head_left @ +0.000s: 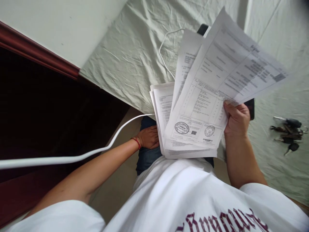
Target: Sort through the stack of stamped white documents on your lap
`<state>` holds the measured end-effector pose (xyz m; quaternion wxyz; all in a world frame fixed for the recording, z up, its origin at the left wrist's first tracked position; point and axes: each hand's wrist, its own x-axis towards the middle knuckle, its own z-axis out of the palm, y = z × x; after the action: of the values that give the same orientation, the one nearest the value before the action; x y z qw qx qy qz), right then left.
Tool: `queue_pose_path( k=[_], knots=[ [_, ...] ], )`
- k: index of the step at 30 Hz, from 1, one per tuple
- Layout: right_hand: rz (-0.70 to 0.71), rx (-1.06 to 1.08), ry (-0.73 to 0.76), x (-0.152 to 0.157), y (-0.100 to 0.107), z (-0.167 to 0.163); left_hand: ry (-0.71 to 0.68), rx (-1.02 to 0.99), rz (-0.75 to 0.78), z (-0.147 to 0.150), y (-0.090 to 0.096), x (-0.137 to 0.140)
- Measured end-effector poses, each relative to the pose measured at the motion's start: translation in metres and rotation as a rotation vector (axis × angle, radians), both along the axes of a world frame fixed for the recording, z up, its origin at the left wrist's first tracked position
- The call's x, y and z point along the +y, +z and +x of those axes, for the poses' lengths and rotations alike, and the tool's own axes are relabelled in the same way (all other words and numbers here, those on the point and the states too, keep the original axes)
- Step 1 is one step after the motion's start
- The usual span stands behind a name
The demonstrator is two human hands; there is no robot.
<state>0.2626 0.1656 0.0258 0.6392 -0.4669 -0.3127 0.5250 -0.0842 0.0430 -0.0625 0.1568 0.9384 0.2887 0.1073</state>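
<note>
My right hand (238, 120) pinches the right edge of a printed sheet (200, 96), thumb on top, and holds it raised and tilted. The sheet bears two round stamps near its bottom; its upper right part is curved and blurred. Beneath it lies a stack of papers (163, 100) on my lap at the table's edge, with another printed sheet (184, 54) fanned out between. My left hand (149, 137), a red string round its wrist, rests flat on my jeans (146, 158) beside the stack's left edge. Its fingertips meet or slip under the papers, partly hidden.
A pale green cloth (125, 54) covers the table, wrinkled. Keys (291, 130) lie in a bunch at the right. A white cable (96, 150) crosses from the left toward the papers. Dark device corners (251, 108) peek out behind the sheets. A dark red wooden edge (38, 48) runs along the left.
</note>
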Motion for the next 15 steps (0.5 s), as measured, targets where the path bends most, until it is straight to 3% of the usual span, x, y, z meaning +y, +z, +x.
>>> queue_pose_path(
  k=[3, 15],
  knots=[
    [0.005, -0.014, 0.003, -0.0005, 0.0019, -0.0011, -0.058, 0.006, 0.112, -0.0005, -0.0018, 0.0013],
    [-0.001, -0.101, 0.024, -0.0010, -0.0007, 0.0014, -0.064, -0.047, 0.177, 0.0030, 0.0021, 0.0044]
  ],
)
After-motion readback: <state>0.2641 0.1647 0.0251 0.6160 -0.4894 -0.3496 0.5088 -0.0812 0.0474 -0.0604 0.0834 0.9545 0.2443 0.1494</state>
